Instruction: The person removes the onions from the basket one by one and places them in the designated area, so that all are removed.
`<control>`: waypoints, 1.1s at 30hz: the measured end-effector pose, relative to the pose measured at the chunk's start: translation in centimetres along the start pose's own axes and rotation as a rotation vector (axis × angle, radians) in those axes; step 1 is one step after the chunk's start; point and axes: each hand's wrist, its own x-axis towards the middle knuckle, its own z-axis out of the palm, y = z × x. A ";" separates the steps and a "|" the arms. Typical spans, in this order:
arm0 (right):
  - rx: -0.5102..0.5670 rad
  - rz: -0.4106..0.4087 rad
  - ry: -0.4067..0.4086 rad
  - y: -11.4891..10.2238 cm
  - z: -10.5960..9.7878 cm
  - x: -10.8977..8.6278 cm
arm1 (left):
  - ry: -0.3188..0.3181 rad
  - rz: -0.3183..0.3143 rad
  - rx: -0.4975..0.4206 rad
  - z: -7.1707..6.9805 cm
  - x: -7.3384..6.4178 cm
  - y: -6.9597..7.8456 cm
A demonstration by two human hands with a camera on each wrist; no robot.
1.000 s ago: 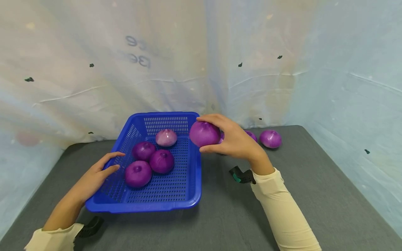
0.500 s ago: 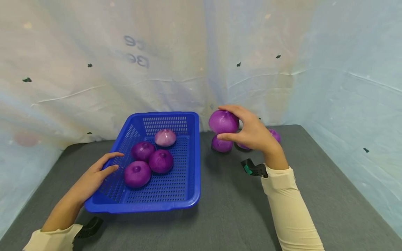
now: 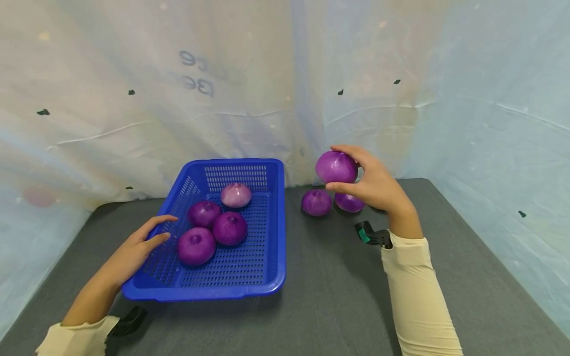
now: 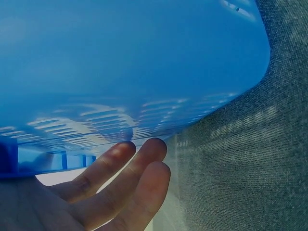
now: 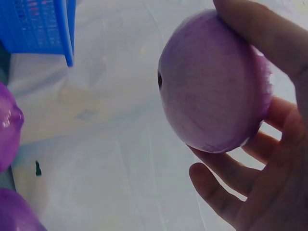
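Observation:
My right hand (image 3: 378, 185) holds a red onion (image 3: 336, 167) between thumb and fingers, raised above the table. In the right wrist view the thumb lies on one side of this onion (image 5: 211, 86) and the fingers on the other. Beneath it, two more red onions (image 3: 316, 202) rest on the table side by side. My left hand (image 3: 131, 254) grips the left rim of a blue plastic basket (image 3: 278, 237), thumb over the rim. In the left wrist view several fingertips (image 4: 153, 175) lie along the basket's outer wall. Several onions (image 3: 229, 228), one paler, sit inside the basket.
The grey-covered table (image 3: 320, 296) runs back to a pale plastic sheet (image 3: 249, 99) hanging behind. Another sheet (image 3: 503, 138) closes off the right side. A gap separates the basket from the loose onions.
The right hand has carried its onion from beside the basket's right rim to the right and slightly up. The two loose onions below are now uncovered; another at right is now hidden. The left hand stays put.

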 end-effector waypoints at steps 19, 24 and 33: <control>-0.069 0.067 0.062 1.8 -1.0 -0.4 | 0.009 -0.001 0.015 0.2 -0.1 0.0; -0.090 0.023 -0.004 1.5 0.2 -0.7 | -0.003 0.003 0.007 0.4 -0.2 -0.2; -0.170 -0.066 -0.112 0.4 2.3 -1.4 | 0.006 0.022 0.041 0.2 -0.2 -0.3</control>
